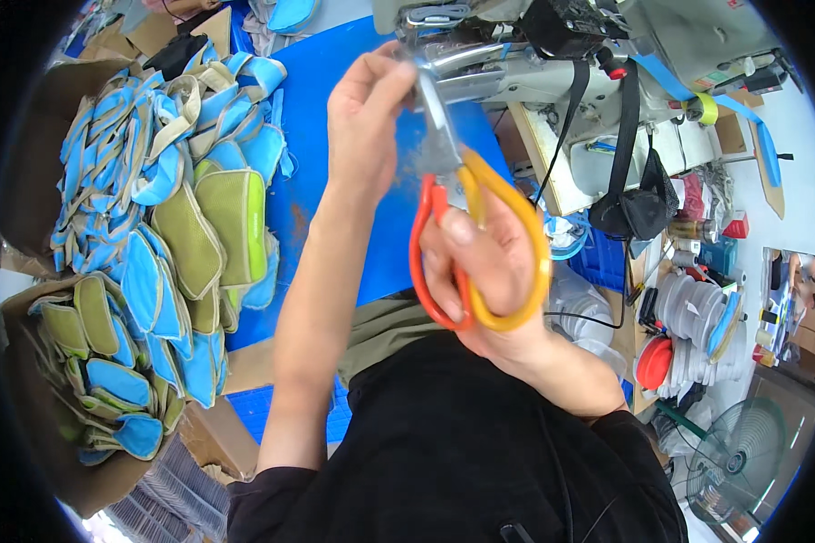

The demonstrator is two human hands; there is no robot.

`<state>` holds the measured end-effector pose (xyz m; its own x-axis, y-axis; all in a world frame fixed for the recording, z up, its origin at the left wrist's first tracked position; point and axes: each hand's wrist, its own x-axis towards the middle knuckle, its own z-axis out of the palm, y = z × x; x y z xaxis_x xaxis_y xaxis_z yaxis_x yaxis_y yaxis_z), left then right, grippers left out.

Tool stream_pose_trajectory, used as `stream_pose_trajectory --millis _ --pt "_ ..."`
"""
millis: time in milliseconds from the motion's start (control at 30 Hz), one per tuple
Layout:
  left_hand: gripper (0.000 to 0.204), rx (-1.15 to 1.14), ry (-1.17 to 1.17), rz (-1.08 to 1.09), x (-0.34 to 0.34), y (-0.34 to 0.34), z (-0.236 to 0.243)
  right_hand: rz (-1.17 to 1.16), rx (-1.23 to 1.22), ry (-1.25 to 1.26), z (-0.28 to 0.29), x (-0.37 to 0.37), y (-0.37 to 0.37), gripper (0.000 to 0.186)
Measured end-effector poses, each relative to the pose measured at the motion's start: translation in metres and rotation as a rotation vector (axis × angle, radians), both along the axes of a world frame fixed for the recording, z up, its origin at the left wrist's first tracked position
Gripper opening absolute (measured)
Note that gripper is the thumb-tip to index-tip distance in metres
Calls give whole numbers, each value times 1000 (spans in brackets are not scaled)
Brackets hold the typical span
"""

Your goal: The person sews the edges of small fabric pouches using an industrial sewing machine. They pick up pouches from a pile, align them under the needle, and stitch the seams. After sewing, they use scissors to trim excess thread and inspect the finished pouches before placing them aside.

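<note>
The right hand (489, 271) has its grip curled through the loops of red-and-orange-handled metal scissors (441, 140), held above the smooth blue counter (403, 240) and pointing away from the body. The left hand (367, 118) bunches its fingertips beside the scissors' tips; whether they pinch anything, I cannot tell. Beyond stands a pale grey sewing machine (534, 86); leftward, olive-and-blue padded fabric pieces (231, 217) heap beside brown cardboard boxes (122, 484).

Green fan (735, 462) near white reels (684, 312)

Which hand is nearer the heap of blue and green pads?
Left. The left hand is to the right of the heap; the right hand, holding the scissors, is farther right.
</note>
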<state>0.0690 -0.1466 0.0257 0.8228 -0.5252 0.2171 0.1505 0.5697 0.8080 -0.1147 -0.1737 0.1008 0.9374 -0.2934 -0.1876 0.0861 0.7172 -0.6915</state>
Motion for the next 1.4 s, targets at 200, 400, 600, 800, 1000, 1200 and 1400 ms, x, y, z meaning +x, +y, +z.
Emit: stream_pose_trajectory --millis 200,400,600,800,1000,1200,1400 --pt "7 -33 43 -51 -2 4 2 -95 -338 46 -7 3 17 62" --pt "8 27 54 -52 -3 6 3 -38 -215 17 -10 4 10 67" --pt "8 42 12 -21 0 3 0 6 -116 -24 -7 -17 3 64" --pt "7 84 23 -101 5 8 2 50 -174 39 -25 -39 1 65" --pt "9 108 15 -106 6 9 -3 85 -237 75 -34 -49 -7 64" --pt "10 43 91 -168 8 10 4 116 -221 130 -44 -52 -8 63" --pt "10 22 71 -119 6 8 1 143 -251 171 -54 -53 -9 63"
